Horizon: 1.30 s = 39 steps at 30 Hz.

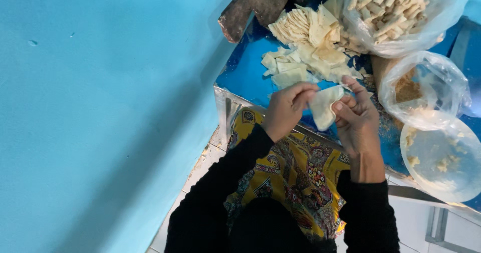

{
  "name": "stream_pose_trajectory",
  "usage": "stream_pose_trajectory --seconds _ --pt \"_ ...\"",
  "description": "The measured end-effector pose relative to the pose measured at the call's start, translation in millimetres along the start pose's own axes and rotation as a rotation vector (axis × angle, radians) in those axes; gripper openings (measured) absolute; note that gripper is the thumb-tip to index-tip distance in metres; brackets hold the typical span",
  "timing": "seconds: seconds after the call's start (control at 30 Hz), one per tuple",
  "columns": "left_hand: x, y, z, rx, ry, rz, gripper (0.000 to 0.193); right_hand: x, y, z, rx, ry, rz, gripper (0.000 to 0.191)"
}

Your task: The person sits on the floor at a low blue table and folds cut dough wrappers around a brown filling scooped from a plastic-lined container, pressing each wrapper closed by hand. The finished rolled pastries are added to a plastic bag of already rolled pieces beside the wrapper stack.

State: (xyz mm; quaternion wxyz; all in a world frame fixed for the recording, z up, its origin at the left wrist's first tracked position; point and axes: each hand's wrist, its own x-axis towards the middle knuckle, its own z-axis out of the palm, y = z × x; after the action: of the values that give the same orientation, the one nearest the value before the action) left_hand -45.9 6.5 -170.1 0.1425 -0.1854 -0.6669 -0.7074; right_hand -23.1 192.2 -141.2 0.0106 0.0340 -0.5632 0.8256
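left hand (285, 110): fingers pinched | right hand (356, 115): fingers curled, pinching | black sleeves

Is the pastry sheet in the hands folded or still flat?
Folded: the pastry sheet curls into a cone between the left hand and right hand.

Two packages are seen, both clear plastic bags set at the far right of the blue bench (245, 77). The larger bag (401, 12), at the top edge, is filled with pale rolled pieces. The smaller bag (426, 90), just below it, holds what may be brown crumbly filling.
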Motion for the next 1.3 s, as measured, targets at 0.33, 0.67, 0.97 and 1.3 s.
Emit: stream_pose_trajectory --seconds 0.33,0.67,0.97,1.3 --pt "-15 5 14 0.067 -0.053 -0.12 0.024 -17 -4 12 -0.431 0.113 -0.117 0.071" --pt "8 -17 -26 0.65 0.184 0.208 0.035 -21 -41 -17 -0.614 0.133 -0.438 0.06" --pt "-38 -17 -12 0.677 -0.36 0.581 0.031 -50 -17 1 -1.223 -0.04 -0.216 0.058" --pt "-31 -37 -13 0.564 -0.445 0.618 0.024 -13 -18 -23 -1.591 -0.296 -0.375 0.06"
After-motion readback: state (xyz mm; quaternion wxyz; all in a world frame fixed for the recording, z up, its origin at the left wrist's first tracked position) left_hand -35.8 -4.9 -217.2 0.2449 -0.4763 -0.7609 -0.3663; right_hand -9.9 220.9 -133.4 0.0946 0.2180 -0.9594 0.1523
